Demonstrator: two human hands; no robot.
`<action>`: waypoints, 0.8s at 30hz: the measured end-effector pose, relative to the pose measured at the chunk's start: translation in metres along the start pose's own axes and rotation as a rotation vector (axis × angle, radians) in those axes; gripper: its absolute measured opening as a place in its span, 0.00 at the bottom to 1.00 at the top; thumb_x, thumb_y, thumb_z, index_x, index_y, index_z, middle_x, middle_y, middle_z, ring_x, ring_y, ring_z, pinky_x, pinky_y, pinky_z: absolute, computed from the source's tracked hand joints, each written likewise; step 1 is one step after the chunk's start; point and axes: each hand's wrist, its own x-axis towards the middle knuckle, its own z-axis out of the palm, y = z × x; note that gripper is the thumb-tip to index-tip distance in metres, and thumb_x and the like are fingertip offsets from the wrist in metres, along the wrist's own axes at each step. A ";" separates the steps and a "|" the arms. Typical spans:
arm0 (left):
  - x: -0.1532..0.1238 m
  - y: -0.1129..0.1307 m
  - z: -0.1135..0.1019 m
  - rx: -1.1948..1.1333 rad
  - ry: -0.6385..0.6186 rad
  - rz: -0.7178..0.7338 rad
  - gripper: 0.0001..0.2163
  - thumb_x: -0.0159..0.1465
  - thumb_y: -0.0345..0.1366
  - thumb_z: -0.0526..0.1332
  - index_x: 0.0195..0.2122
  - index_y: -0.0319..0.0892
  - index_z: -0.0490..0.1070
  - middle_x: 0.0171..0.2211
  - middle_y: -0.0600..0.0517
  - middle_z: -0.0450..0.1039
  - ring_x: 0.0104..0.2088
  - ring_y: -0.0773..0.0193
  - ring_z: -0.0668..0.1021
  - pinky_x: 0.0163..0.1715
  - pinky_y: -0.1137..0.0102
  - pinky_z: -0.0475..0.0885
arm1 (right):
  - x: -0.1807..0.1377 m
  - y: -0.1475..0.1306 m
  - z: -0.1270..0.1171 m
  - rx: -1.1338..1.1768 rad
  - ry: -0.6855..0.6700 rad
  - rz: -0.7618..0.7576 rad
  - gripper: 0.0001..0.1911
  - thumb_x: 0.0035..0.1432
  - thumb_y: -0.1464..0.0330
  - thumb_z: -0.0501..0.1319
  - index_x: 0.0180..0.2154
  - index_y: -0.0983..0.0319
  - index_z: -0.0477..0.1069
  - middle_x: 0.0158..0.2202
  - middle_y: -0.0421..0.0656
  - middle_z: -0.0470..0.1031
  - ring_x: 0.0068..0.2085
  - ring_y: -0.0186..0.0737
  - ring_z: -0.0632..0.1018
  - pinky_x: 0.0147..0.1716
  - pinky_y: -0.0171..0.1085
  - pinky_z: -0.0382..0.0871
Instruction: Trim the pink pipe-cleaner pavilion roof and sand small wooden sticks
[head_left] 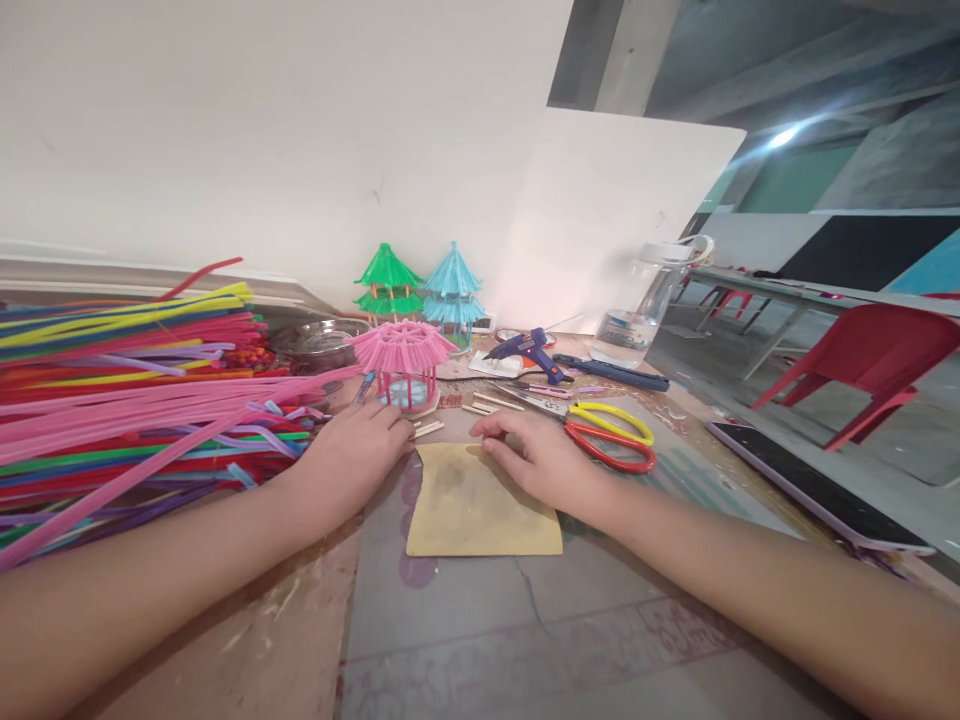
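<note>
My left hand [358,447] rests on the table with its fingers curled, right in front of a small pink pavilion model [405,362] made of pipe cleaners. Whether it holds anything is hidden. My right hand [536,455] lies flat, fingers spread, on the far right corner of a yellowish card [472,505]. A few short wooden sticks [489,403] lie just beyond both hands. Scissors with yellow and red handles [607,432] sit beside my right hand.
A big heap of coloured pipe cleaners [112,390] fills the left. Green [388,282] and blue [453,290] pavilion models stand at the wall. A blue glue gun [531,350], a plastic jar [645,305], a phone [817,488] and a red chair [870,365] lie to the right.
</note>
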 end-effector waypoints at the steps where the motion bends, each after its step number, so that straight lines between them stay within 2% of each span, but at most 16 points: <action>1: 0.000 0.000 0.001 -0.012 0.011 -0.009 0.10 0.68 0.28 0.54 0.33 0.40 0.74 0.33 0.45 0.74 0.38 0.51 0.76 0.47 0.55 0.69 | 0.000 0.000 0.000 -0.006 0.000 -0.016 0.10 0.62 0.72 0.56 0.42 0.61 0.74 0.38 0.46 0.80 0.41 0.43 0.79 0.41 0.41 0.72; 6: 0.000 0.000 0.004 -0.018 0.019 -0.018 0.10 0.66 0.24 0.53 0.36 0.39 0.73 0.35 0.45 0.74 0.39 0.52 0.76 0.44 0.57 0.70 | 0.000 0.006 0.002 -0.096 0.073 -0.116 0.12 0.62 0.71 0.57 0.47 0.61 0.73 0.49 0.50 0.77 0.53 0.48 0.75 0.54 0.50 0.67; 9: 0.000 0.001 0.004 -0.007 0.008 -0.013 0.09 0.66 0.24 0.54 0.38 0.39 0.74 0.36 0.45 0.74 0.40 0.52 0.76 0.44 0.58 0.70 | 0.001 0.009 0.004 -0.165 0.022 -0.081 0.17 0.61 0.70 0.59 0.52 0.65 0.70 0.55 0.56 0.73 0.58 0.52 0.71 0.57 0.54 0.64; 12: 0.001 0.001 0.003 -0.019 0.024 -0.018 0.08 0.67 0.27 0.55 0.39 0.39 0.74 0.37 0.45 0.74 0.42 0.52 0.76 0.46 0.58 0.70 | 0.001 0.012 0.006 -0.174 -0.042 -0.038 0.19 0.62 0.68 0.58 0.54 0.66 0.69 0.55 0.56 0.73 0.57 0.51 0.73 0.56 0.53 0.67; 17: 0.002 0.001 0.003 -0.045 0.017 -0.035 0.07 0.67 0.28 0.56 0.39 0.38 0.74 0.37 0.44 0.75 0.42 0.51 0.76 0.46 0.57 0.70 | 0.006 0.023 0.001 -0.272 0.062 -0.072 0.18 0.63 0.72 0.55 0.54 0.67 0.69 0.59 0.57 0.69 0.60 0.53 0.69 0.59 0.53 0.63; 22: 0.002 0.003 0.003 -0.044 -0.005 -0.053 0.09 0.68 0.27 0.54 0.38 0.39 0.74 0.38 0.45 0.74 0.41 0.51 0.76 0.42 0.58 0.71 | 0.012 0.030 -0.007 -0.409 -0.075 0.013 0.18 0.61 0.77 0.55 0.52 0.67 0.72 0.49 0.56 0.77 0.50 0.52 0.76 0.51 0.49 0.68; 24: 0.002 0.002 0.005 -0.029 -0.016 -0.051 0.09 0.68 0.27 0.54 0.39 0.39 0.74 0.38 0.45 0.74 0.41 0.51 0.76 0.43 0.58 0.71 | 0.012 0.030 -0.008 -0.420 -0.074 0.003 0.19 0.61 0.78 0.55 0.53 0.67 0.72 0.48 0.56 0.77 0.49 0.52 0.76 0.49 0.47 0.68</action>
